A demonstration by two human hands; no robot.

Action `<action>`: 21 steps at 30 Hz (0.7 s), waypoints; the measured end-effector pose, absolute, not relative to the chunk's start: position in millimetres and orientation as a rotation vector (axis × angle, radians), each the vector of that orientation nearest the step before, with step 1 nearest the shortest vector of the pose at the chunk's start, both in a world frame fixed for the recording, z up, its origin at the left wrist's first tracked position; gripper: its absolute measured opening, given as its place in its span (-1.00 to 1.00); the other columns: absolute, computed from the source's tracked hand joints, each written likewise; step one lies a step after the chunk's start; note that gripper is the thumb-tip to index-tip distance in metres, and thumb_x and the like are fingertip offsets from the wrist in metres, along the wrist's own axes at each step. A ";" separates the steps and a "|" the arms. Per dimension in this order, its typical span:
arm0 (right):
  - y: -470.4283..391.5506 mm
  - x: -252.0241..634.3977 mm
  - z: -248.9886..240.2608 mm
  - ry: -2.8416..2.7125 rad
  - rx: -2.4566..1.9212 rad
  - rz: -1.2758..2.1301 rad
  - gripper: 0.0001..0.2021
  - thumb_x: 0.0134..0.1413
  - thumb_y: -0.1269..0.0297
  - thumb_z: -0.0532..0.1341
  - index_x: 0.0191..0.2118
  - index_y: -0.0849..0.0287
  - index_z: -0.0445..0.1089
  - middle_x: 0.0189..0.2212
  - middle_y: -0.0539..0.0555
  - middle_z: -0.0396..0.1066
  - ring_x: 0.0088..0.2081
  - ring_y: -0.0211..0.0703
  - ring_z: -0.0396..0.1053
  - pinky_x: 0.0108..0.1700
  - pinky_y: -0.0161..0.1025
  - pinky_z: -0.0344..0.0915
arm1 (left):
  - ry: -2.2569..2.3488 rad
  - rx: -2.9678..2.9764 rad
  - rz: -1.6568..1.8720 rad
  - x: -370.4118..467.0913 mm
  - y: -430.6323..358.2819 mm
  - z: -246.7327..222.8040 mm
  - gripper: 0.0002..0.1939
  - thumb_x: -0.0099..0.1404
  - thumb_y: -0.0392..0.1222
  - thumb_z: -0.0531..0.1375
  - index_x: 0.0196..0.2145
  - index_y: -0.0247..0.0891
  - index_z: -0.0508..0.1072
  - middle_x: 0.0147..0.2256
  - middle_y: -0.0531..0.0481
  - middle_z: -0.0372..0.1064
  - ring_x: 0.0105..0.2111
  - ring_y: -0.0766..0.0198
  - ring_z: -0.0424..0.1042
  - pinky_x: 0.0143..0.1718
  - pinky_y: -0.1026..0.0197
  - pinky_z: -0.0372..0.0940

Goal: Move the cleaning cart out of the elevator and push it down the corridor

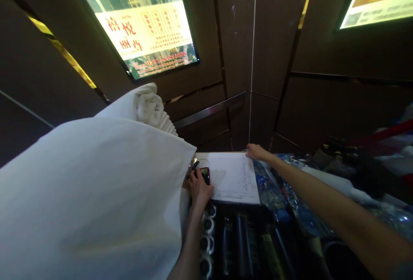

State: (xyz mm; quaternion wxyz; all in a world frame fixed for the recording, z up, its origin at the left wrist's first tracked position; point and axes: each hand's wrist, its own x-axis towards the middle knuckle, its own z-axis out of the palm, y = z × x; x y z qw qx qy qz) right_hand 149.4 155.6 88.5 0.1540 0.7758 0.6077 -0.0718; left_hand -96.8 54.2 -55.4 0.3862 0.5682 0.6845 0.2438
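Note:
My left hand (199,190) rests on a dark phone (205,174) lying beside a printed grid sheet (234,178) on top of a cart. The fingers curl over the phone's near end. My right hand (256,152) reaches forward and lies on the sheet's far right corner, fingers flat on the paper's edge. A large white pillow or linen bundle (87,194) fills the left, pressed against my left forearm.
Rolled white towels (149,106) sit above the bundle. Wrapped water bottles (269,187) lie right of the sheet. Dark tubes and small round containers (206,237) fill the cart's near tray. Brown lift walls with a handrail (209,110) and lit posters (145,22) stand close ahead.

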 end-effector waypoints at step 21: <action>42.7 40.9 191.3 2.057 1.784 -0.233 -0.36 0.25 0.28 0.23 0.39 0.22 0.08 0.04 0.21 0.50 0.02 0.02 0.47 0.06 -0.15 0.35 | 0.945 1.515 1.410 -45.5 -30.9 -56.5 -0.83 0.34 -0.37 0.19 -0.14 -0.29 0.53 -0.20 -0.12 0.55 -0.16 0.14 0.52 -0.06 0.06 0.45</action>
